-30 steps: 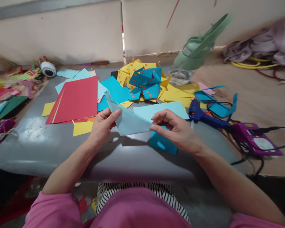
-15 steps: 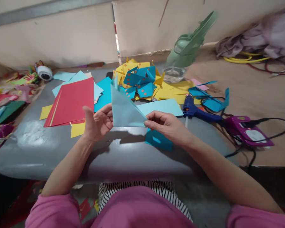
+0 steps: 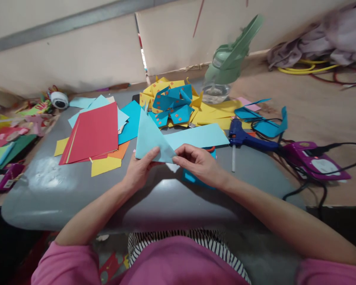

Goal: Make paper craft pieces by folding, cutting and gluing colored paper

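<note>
A folded light blue paper triangle (image 3: 151, 136) is held up above the grey table, its tall point toward the far side. My left hand (image 3: 141, 168) grips its lower edge, thumb on the front face and fingers hidden behind. At the lower right corner, my right hand (image 3: 197, 162) pinches the paper between thumb and fingertips. Behind the triangle lies a light blue paper strip (image 3: 200, 135). Part of a darker blue paper piece (image 3: 195, 179) shows beneath my right hand.
Red sheets (image 3: 91, 132) lie to the left. Blue and yellow folded paper shapes (image 3: 173, 101) are heaped at the back, beside a green-topped bottle (image 3: 222, 71). On the right are a blue glue gun (image 3: 240, 134), a purple device (image 3: 314, 160) and black cables.
My left hand has gone from open beside the paper triangle to gripping its lower edge. The right hand keeps its pinch on the corner. The view has shifted slightly.
</note>
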`<control>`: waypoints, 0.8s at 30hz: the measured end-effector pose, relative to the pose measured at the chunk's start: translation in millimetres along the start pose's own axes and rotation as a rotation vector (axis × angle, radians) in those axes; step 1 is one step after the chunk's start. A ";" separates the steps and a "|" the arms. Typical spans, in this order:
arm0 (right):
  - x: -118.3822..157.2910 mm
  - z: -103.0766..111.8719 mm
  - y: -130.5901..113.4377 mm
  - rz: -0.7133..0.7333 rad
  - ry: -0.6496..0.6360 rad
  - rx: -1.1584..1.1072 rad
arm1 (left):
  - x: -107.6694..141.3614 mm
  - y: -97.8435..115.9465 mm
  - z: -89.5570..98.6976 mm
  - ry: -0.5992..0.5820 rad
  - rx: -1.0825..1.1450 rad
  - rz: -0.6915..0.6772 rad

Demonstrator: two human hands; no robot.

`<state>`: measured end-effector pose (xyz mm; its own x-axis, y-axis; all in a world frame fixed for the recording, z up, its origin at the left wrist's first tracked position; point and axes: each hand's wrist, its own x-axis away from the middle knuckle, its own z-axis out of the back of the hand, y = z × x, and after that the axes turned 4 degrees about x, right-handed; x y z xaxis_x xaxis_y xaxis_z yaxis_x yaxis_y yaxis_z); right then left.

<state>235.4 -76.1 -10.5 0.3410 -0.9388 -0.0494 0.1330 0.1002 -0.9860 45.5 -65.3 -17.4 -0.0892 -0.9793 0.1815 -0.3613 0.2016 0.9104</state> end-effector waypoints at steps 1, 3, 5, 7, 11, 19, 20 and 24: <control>0.2 -0.3 -0.3 -0.006 -0.005 0.020 | 0.6 -0.5 0.5 0.008 -0.008 -0.013; 0.8 -0.9 -1.1 -0.022 -0.006 0.076 | 3.2 -2.2 1.0 0.023 -0.050 -0.044; 1.1 -1.6 -1.7 -0.042 0.007 0.151 | 6.8 -3.4 0.4 0.028 -0.107 -0.067; 1.2 -2.3 -1.6 -0.059 0.024 0.217 | 9.9 -2.9 -0.8 0.016 -0.144 -0.080; 0.8 -2.2 0.1 -0.068 0.020 0.221 | 10.4 -0.5 -0.7 0.002 -0.151 -0.090; 0.4 -0.1 0.9 -0.050 -0.041 0.001 | 7.5 -5.2 3.2 -0.351 -0.144 -0.010; 0.5 -0.4 1.3 -0.049 -0.045 -0.034 | 8.2 -4.7 1.8 -0.401 -0.183 -0.005; 1.8 -2.8 4.4 -0.101 -0.043 -0.108 | 12.1 -1.1 -1.9 -0.433 -0.420 -0.021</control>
<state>234.0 -78.3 -15.4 0.3705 -0.9272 0.0556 0.0687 -0.0324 -0.9971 46.6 -77.4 -15.4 -0.4881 -0.8696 0.0742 0.0224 0.0725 0.9971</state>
